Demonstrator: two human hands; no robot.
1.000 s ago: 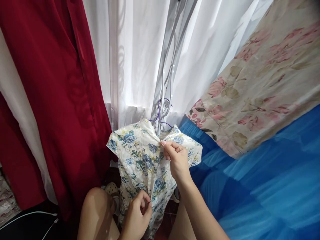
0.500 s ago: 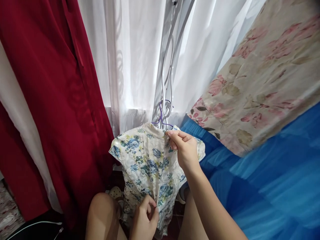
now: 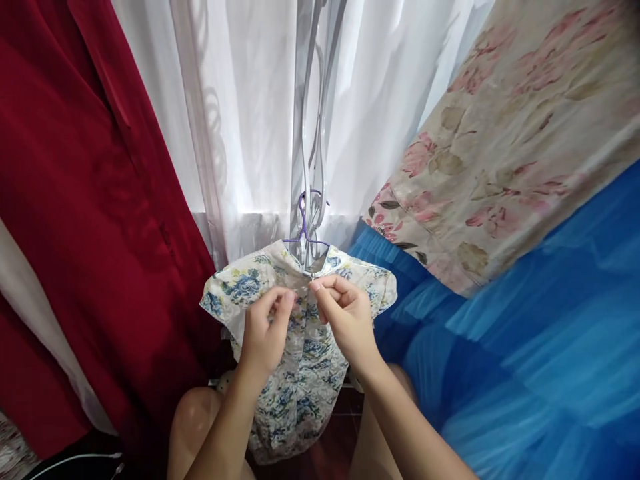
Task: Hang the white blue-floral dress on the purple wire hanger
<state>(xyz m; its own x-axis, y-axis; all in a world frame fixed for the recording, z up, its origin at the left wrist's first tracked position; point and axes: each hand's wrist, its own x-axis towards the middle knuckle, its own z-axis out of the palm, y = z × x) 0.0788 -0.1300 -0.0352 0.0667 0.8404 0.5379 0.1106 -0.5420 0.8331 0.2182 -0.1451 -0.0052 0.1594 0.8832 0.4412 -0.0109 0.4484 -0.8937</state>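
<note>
A white floral garment (image 3: 295, 360) with blue flowers and short sleeves hangs in front of me on a purple hanger (image 3: 303, 230). At the middle of its neckline, my right hand (image 3: 347, 310) pinches a small shiny zipper pull between thumb and forefinger. My left hand (image 3: 267, 327) is raised before the chest of the garment, left of the right hand. Its fingers are loosely curled, with the thumb a little apart and nothing visible between them. Part of the front seam is hidden behind both hands.
The hanger hooks onto a curled white metal stand (image 3: 314, 153). White curtains (image 3: 250, 120) hang behind, a red cloth (image 3: 125, 233) at left. To the right are a pink-flowered cloth (image 3: 500, 167) and blue tulle (image 3: 525, 347). My bare knees flank the garment.
My left hand has let go of the lower seam and risen to the upper chest. My right hand keeps its pinch at the neckline. The view has shifted slightly right.
</note>
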